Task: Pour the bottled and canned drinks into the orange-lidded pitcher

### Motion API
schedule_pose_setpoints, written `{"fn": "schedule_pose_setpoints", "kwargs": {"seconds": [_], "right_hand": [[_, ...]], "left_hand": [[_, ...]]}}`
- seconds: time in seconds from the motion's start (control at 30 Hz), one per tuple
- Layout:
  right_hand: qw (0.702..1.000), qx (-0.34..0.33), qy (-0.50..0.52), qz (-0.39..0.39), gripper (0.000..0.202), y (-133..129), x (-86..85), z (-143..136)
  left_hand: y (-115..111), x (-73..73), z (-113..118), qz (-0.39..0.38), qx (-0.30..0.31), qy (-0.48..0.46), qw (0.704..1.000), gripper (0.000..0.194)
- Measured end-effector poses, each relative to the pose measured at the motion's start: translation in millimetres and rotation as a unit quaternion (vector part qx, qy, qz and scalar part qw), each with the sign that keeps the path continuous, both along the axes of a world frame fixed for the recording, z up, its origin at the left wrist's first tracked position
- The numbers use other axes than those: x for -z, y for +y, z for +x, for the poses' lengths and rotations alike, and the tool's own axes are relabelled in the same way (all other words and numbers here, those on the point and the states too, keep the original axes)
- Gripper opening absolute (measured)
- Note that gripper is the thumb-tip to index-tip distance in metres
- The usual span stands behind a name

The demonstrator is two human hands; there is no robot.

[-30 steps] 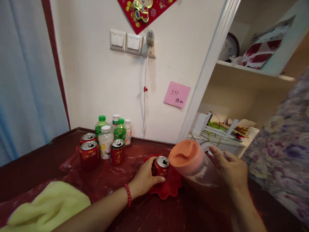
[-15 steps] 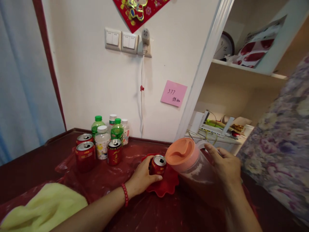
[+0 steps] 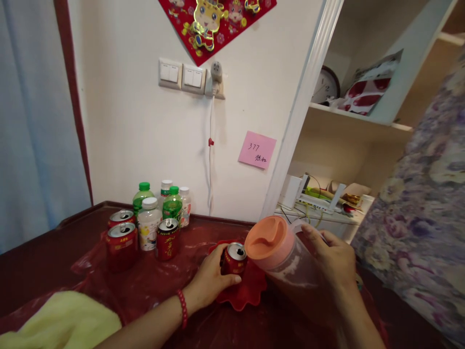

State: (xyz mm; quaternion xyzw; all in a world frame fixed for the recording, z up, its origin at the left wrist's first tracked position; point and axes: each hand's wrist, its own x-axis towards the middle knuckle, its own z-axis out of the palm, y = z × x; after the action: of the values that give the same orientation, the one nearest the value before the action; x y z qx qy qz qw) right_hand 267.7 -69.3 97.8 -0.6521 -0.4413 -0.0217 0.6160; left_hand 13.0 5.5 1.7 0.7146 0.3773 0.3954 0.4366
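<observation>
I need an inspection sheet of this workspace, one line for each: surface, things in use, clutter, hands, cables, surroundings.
Surface: dark table, partly under red film.
Things in use: open can above red dish; lidded jug tilted toward it, no stream made out.
Clutter: three more cans, five bottles, yellow cloth.
Hands: left hand grips the can; right hand holds the jug's handle.
Cables: white cable hangs from the wall plug; its lower end is hidden.
Surroundings: pink note, switches, clock, blue curtain.
</observation>
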Motion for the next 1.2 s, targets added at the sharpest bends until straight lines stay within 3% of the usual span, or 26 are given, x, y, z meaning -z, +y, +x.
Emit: {"fn": "schedule_pose_setpoints", "kwargs": {"seconds": [0.1, 1.2], "right_hand": [[0.999, -0.008, 0.039, -0.022, 0.05, -1.1, -3.2, -2.0], [0.999, -0.005, 0.042, -0.015, 0.05, -0.4, -3.3, -0.3]], "left_hand": [[-0.9, -0.9, -0.1, -0.004, 0.004, -0.006, 1.0, 0.071], [-1.5, -0.7, 0.3, 0.005, -0.003, -0.009, 1.0, 0.071]]}}
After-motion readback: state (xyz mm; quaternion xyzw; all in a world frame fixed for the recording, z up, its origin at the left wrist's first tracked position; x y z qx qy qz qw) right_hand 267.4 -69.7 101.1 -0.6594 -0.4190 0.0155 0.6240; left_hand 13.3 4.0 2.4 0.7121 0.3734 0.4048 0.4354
